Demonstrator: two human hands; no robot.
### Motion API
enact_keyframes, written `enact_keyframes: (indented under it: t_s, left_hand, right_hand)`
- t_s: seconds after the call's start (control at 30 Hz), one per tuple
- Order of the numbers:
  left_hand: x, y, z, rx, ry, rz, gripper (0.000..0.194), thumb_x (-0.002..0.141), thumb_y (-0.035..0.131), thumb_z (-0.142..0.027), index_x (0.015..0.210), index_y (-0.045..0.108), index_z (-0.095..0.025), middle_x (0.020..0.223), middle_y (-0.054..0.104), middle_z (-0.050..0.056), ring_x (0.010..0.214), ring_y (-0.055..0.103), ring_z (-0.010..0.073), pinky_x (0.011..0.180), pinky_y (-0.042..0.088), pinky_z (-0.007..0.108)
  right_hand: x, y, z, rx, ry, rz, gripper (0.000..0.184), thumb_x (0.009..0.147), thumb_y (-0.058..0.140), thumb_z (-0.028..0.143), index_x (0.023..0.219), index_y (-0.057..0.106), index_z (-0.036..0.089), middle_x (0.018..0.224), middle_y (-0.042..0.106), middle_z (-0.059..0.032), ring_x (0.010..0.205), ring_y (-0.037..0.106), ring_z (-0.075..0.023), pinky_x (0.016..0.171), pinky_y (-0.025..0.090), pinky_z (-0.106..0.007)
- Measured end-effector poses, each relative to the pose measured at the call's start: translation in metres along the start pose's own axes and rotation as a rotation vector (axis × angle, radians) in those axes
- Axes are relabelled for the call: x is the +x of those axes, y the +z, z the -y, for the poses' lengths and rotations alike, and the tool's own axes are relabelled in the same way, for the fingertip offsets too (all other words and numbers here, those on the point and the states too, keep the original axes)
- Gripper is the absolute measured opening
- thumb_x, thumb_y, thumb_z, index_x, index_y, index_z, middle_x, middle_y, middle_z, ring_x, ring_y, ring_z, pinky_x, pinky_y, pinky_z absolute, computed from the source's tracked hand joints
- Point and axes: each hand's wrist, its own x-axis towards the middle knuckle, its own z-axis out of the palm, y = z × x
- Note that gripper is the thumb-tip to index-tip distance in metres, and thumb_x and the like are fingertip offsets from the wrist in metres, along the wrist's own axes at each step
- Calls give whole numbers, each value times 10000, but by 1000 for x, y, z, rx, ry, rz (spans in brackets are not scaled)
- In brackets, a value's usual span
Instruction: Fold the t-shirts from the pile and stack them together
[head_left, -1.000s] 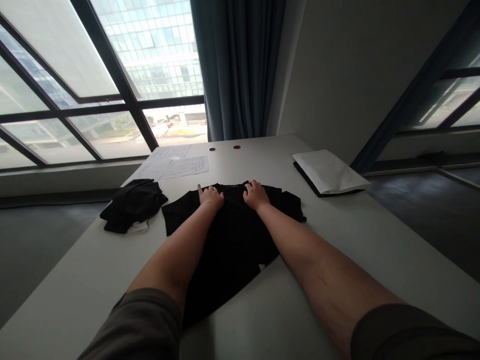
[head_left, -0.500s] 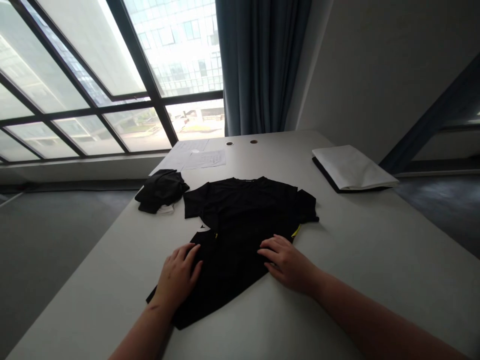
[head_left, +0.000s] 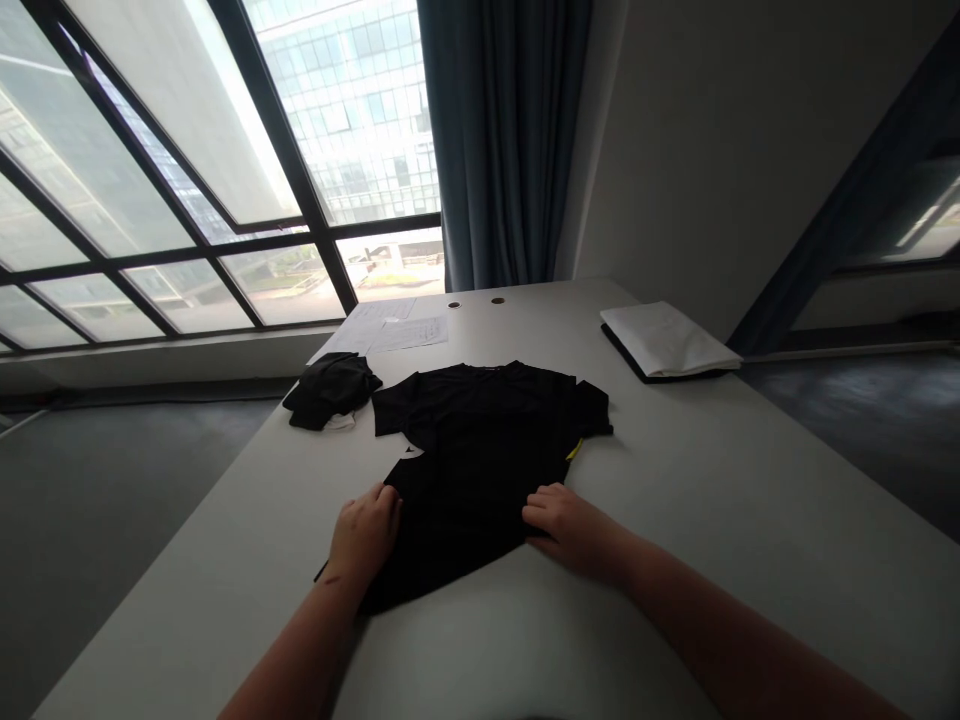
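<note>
A black short-sleeved T-shirt (head_left: 480,460) lies spread on the white table, its collar toward the far side and its hem toward me. Bits of yellow show at its right side, and a white patch with a dark mark shows at its left side. My left hand (head_left: 367,535) is closed on the shirt's left side near the hem. On the opposite side, my right hand (head_left: 566,525) has its fingers curled onto the shirt's right edge. Both hands' fingertips are partly hidden against the dark cloth.
A bunched dark cloth (head_left: 330,388) with a bit of white under it rests at the table's left edge. Printed papers (head_left: 409,332) lie farther back. At the right is a folded white cloth or sheet (head_left: 667,338) over something black. Windows and a blue curtain (head_left: 502,150) stand beyond.
My fingers have gone from spread on the shirt to curled at its sides. The lower part of the shirt has shifted, and its hem sits slightly farther away. The camera view has tilted up a little.
</note>
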Motion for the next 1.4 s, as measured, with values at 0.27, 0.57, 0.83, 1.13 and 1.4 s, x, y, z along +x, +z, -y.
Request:
enact_keyframes:
  t_s: [0.27,0.57,0.83,1.13,1.4]
  left_hand:
    - [-31,-9,-8,-221,202,206,230,956,601,-426,1090,614,-240,1159,665,76,1063,647,255,927,494,371]
    - [7,11,-42,-188,307,1,288,943,643,-345,1219,639,-262,1414,572,102,1293,551,311,1060,458,483]
    - [107,32,-20,-284,52,-283,476,1038,475,-393,1483,538,-237,1531,522,127,1391,508,288,1145,423,448]
    - [179,58,12,-136,-37,-41,536,1053,405,-480,1569,467,-351,1678,381,56,1562,289,333,1240,254,529]
    - [227,64,-7,-129,-119,-34,567,1044,373,-516,1588,431,-367,1702,332,52,1568,267,343,1237,221,551]
  right_hand:
    - [-56,0,-37,114,43,-193,221,801,557,35,906,612,222,1036,646,-60,998,603,-228,1041,449,-431]
    - [-34,-11,-103,102,124,-310,136,787,607,155,911,623,209,1197,649,-132,1132,602,-289,1017,484,-446]
    - [-16,-53,-112,453,231,203,259,933,587,433,934,731,218,826,723,-14,724,657,-182,706,509,-294]
    - [36,-26,-215,-254,724,-417,416,987,504,313,1355,678,229,1448,600,-117,1303,556,-285,1126,410,-452]
    - [64,-21,-275,-225,926,-362,555,1025,355,414,1530,519,253,1632,437,-91,1504,349,-296,1234,220,-612]
